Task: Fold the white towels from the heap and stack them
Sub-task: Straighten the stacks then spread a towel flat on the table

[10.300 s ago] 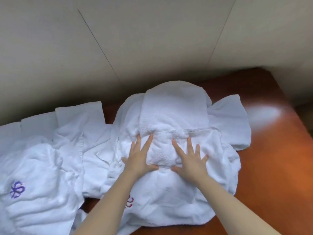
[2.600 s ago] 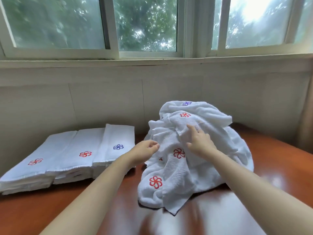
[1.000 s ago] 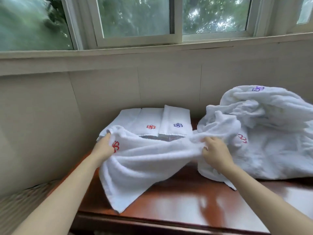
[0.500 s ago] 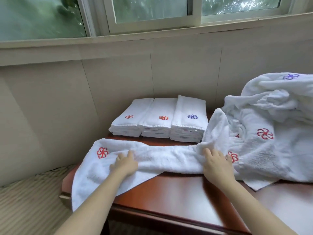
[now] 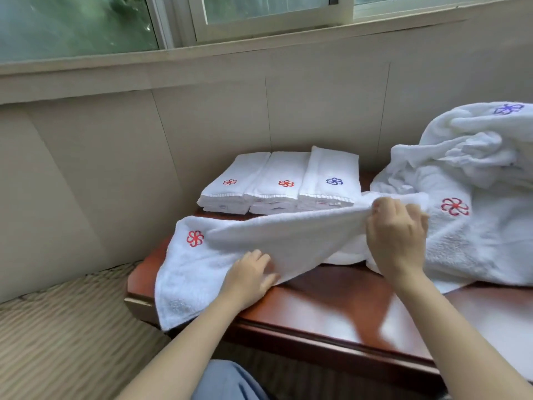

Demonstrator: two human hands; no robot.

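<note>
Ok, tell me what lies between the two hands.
In the head view, the white towel spans them: right hand pinches its edge, left hand rests on it.

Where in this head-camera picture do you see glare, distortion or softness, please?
Head view: window light glares off the glossy red-brown wooden table near its front; the beige wall ledge bows from wide-angle distortion; the folded white embroidered towel stacks look crisp, foliage behind the glass soft.
</note>
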